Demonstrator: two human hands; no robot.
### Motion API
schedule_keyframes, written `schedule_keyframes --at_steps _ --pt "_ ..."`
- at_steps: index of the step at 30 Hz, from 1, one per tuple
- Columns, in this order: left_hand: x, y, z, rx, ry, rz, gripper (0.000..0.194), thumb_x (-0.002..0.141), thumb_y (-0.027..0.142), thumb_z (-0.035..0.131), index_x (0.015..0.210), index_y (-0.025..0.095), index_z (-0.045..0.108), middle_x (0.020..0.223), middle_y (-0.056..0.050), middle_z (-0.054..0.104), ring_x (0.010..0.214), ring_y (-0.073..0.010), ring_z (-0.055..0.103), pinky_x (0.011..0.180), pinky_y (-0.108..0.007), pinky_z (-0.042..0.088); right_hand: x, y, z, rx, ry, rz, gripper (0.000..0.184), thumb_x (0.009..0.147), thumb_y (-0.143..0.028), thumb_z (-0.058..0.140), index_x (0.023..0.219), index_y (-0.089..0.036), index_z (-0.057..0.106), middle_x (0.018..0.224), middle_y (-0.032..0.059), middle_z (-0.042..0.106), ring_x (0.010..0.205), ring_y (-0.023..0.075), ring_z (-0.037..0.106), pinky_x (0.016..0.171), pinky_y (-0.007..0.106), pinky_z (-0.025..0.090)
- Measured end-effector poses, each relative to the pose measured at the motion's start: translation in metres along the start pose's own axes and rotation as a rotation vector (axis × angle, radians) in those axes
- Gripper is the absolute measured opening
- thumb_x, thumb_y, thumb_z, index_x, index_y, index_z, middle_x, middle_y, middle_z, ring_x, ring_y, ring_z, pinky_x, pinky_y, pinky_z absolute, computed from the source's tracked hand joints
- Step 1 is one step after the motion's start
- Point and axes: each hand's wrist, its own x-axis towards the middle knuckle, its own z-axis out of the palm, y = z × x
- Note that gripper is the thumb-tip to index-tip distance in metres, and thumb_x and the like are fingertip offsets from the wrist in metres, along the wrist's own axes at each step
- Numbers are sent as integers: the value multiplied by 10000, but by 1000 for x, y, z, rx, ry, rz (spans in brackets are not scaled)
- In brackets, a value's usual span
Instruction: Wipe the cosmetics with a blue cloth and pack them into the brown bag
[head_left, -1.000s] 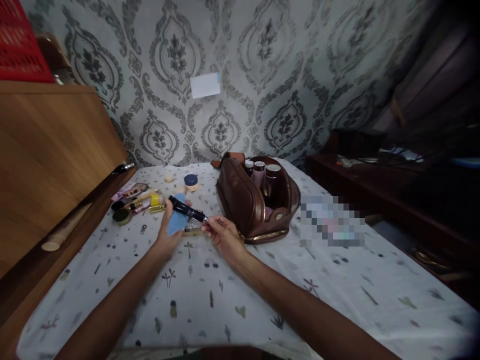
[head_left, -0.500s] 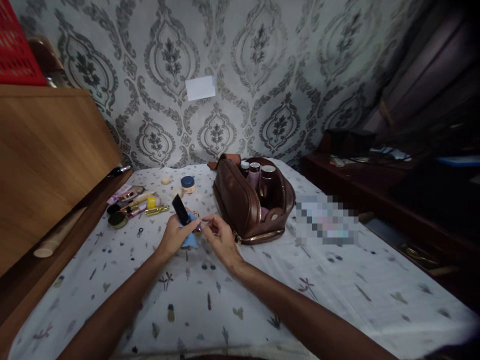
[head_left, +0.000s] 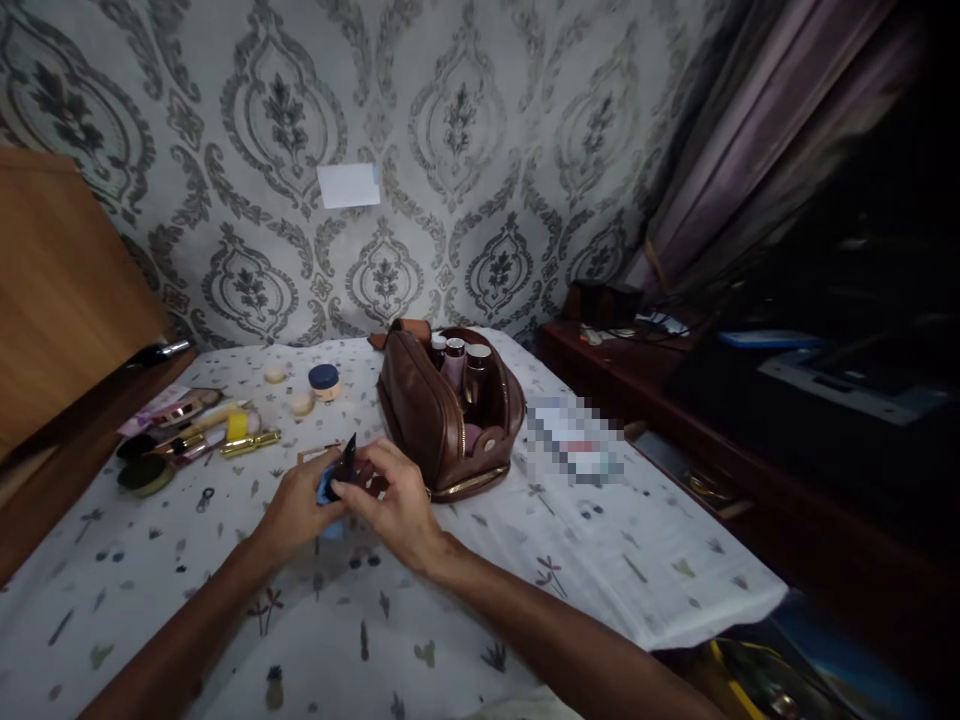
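My left hand [head_left: 292,508] is closed around a light blue cloth [head_left: 332,529], part of which hangs below the fingers. A small, flat black item [head_left: 348,456] stands up from the cloth, too covered to tell its kind. My right hand [head_left: 399,500] has its thumb and fingers closed on that black item, touching the left hand's fingertips. Just behind the hands lies a flat thing with a tan edge [head_left: 311,455], mostly hidden. Right of them sits a brown leather toiletry bag [head_left: 418,405], unzipped, with several capped bottles [head_left: 477,368] upright inside.
Makeup brushes, a gold tube [head_left: 251,444] and a round dark-green container [head_left: 146,476] lie at the left. A blue-lidded jar [head_left: 324,381] stands farther back. A wooden cabinet [head_left: 67,300] borders the left side; an open drawer [head_left: 694,480] lies beyond the table's right edge.
My view has turned right, so everything sits farther left. My right hand has closed in on the black item, which stood tall in my left hand and is now turned and partly covered.
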Motion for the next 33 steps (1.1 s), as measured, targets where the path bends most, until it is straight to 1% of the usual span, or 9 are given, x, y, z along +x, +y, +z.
schedule_keyframes --at_steps 5,9,14,19,22,26,29,30,33 --pt "-2 15 3 -119 -133 65 266 775 383 641 961 202 703 868 -44 747 816 -255 690 727 -329 549 -7 -9 -14 45 8 8 178 806 -353 726 868 -212 638 825 2 586 691 131 561 606 241 470" --pt "-10 18 10 -83 -209 67 219 781 367 652 928 211 699 854 -36 744 793 -241 693 702 -312 549 -17 -14 -29 80 -44 61 183 806 -295 725 952 -219 646 803 -10 612 706 132 583 638 239 496" --pt "-17 15 19 60 -162 188 315 785 415 677 1053 252 693 892 -38 762 796 -252 709 725 -335 558 -29 -20 -46 52 -86 20 378 826 -303 738 1180 -244 622 926 14 663 761 139 623 657 243 525" --pt "-19 18 23 84 -241 248 192 822 435 661 890 255 662 790 -18 729 702 -218 686 610 -286 520 -42 -21 -57 43 -99 14 408 835 -280 736 1215 -265 586 907 11 680 708 135 631 646 251 553" --pt "-19 20 25 87 -321 264 185 852 419 650 881 236 643 779 -13 712 698 -197 679 603 -263 501 -45 -28 -72 29 -44 8 392 842 -268 738 1202 -289 585 897 9 690 704 141 643 635 257 565" --pt "-20 18 28 90 -379 312 163 912 388 592 912 232 637 806 -5 707 713 -166 668 647 -244 480 -25 -55 -110 -34 167 -84 384 852 -265 739 1199 -302 579 949 31 697 767 173 676 617 283 577" --pt "-20 16 29 94 -381 334 131 935 329 554 978 228 624 869 -11 711 749 -157 671 669 -240 472 4 -73 -142 -179 342 -159 420 839 -276 753 1207 -283 550 891 18 675 647 154 627 526 278 531" --pt "-20 16 29 96 -386 343 119 938 310 547 987 228 617 868 -7 708 748 -152 669 666 -236 472 14 -76 -151 -235 376 -190 406 833 -288 759 1184 -278 555 851 3 660 632 147 613 530 274 522" --pt "-19 17 29 109 -365 392 103 950 295 532 998 234 600 871 0 706 746 -147 669 661 -233 484 38 -72 -172 -407 375 -234 331 805 -337 780 1056 -242 588 798 -25 628 614 124 581 557 258 492"
